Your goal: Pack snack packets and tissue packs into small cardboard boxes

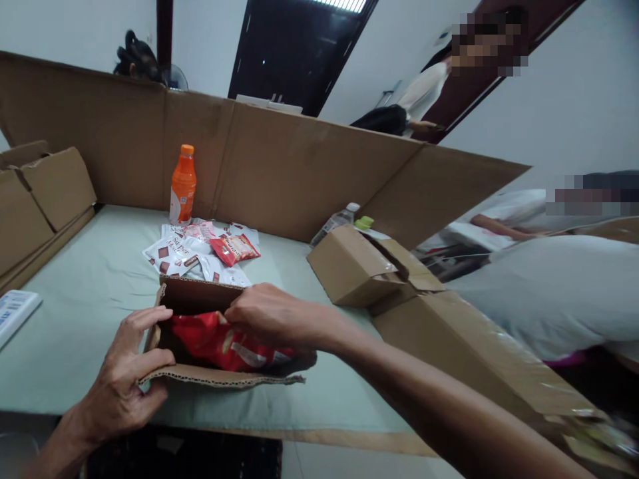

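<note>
Near the front of the table sits an open cardboard box (219,379), with a red, shiny snack bag (219,342) lying inside. My left hand (132,372) holds the box at its left end, fingers and thumb around the edge. Reaching over from the right, my right hand (267,313) dips into the box with curled fingers at the top of the snack bag; its fingertips are hidden. Just behind the box lies a pile of white packets (174,256), and a small red packet (234,249) rests on top.
An orange bottle (184,186) stands behind the packets. Cardboard boxes flank the table at left (54,193) and right (359,266). A clear bottle (339,223) leans by the right box. A cardboard wall (279,173) closes the back. People are beyond it and at right.
</note>
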### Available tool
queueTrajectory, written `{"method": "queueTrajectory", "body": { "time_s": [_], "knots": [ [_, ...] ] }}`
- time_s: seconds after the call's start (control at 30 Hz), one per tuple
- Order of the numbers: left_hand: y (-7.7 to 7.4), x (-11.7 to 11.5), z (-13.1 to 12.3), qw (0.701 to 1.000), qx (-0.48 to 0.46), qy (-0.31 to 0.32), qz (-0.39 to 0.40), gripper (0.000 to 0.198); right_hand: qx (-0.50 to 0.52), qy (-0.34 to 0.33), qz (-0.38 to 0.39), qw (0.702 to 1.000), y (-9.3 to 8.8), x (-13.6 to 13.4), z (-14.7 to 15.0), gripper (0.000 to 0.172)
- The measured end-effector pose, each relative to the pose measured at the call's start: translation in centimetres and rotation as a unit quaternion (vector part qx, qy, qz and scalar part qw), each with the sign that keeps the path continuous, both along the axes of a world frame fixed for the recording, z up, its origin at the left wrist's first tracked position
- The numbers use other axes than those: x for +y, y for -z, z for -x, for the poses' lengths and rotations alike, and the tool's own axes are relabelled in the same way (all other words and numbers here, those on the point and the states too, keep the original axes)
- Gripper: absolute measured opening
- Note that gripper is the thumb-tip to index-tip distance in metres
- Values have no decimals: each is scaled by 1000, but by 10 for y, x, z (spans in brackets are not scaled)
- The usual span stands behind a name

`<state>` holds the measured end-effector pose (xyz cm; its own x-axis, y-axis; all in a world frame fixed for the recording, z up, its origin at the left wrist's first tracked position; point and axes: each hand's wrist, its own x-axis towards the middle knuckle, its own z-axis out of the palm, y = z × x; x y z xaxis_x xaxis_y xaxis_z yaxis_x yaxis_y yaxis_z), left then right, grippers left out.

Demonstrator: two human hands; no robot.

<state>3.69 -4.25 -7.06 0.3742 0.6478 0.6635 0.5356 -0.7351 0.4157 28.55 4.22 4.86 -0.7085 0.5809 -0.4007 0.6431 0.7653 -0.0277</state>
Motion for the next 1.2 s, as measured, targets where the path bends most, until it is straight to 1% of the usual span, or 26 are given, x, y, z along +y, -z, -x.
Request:
{"method": "queueTrajectory", "body": {
  "time_s": [0.07, 0.13, 0.17, 0.27, 0.3, 0.33, 0.4, 0.47, 0.6, 0.67, 0.7, 0.73, 0.77, 0.8, 0.87, 0.9, 0.93, 0.97, 1.0, 1.03, 1.07, 1.1, 1.13, 1.17, 1.2],
  "knots": [
    [-1, 0, 0, 1000, 11, 1, 2, 28, -32, -20, 21, 999, 9, 1, 14, 23],
    [-8, 1, 2, 999, 37, 17, 2, 31, -22, -39, 30, 999, 17, 0, 23, 23],
    [-12, 2, 3, 998, 57, 30, 4, 37, -12, -44, 32, 998, 20, -1, 25, 22],
    [-29, 8, 5, 991, 118, 61, 17, 57, 9, -52, 43, 998, 26, -3, 23, 19],
    [-34, 11, 5, 989, 133, 67, 22, 60, 12, -55, 48, 997, 27, -3, 21, 18],
    [-39, 13, 4, 987, 142, 73, 30, 60, 17, -59, 52, 997, 29, -2, 18, 17],
    [-45, 17, 0, 983, 153, 89, 51, 54, 29, -61, 52, 996, 32, -1, 14, 16],
    [-47, 20, -3, 979, 163, 101, 76, 50, 39, -60, 52, 996, 37, 2, 11, 14],
    [-45, 22, -7, 978, 165, 100, 73, 59, 55, -56, 67, 995, 46, 4, 10, 12],
    [-44, 22, -7, 978, 163, 104, 80, 57, 77, -56, 84, 992, 44, 2, 7, 12],
    [-43, 23, -6, 977, 163, 107, 90, 54, 106, -56, 95, 988, 40, 1, 3, 13],
    [-42, 23, -5, 975, 164, 114, 100, 52, 156, -54, 103, 981, 35, 1, -3, 15],
    [-41, 24, -4, 973, 163, 122, 109, 51, 226, -45, 104, 967, 28, 2, -11, 17],
    [-39, 25, -3, 971, 162, 131, 116, 50, 311, -24, 93, 946, 21, 6, -21, 19],
    [-32, 28, -1, 968, 154, 151, 126, 50, 472, 51, 36, 879, 11, 24, -42, 21],
    [-28, 30, -1, 968, 147, 160, 128, 50, 523, 97, 5, 847, 11, 38, -51, 22],
    [-24, 31, -1, 968, 139, 164, 128, 50, 546, 140, -19, 826, 15, 54, -57, 23],
    [-19, 32, -1, 970, 133, 161, 123, 47, 545, 172, -29, 820, 23, 72, -60, 25],
    [-14, 33, -2, 973, 130, 154, 114, 42, 524, 193, -26, 829, 37, 90, -60, 26],
    [-10, 33, -3, 976, 130, 143, 100, 36, 486, 200, -15, 850, 53, 106, -58, 25],
    [-5, 33, -4, 979, 132, 131, 86, 31, 437, 196, -3, 878, 72, 120, -53, 23],
    [-1, 33, -5, 981, 134, 120, 76, 27, 384, 179, 6, 906, 92, 130, -47, 25],
    [3, 32, -6, 982, 135, 112, 69, 26, 328, 155, 8, 932, 111, 138, -40, 34],
    [7, 31, -7, 983, 135, 106, 67, 27, 275, 131, 3, 953, 128, 142, -34, 49],
    [11, 31, -8, 983, 134, 102, 68, 28, 227, 111, -11, 968, 142, 143, -29, 66]
  ]
}}
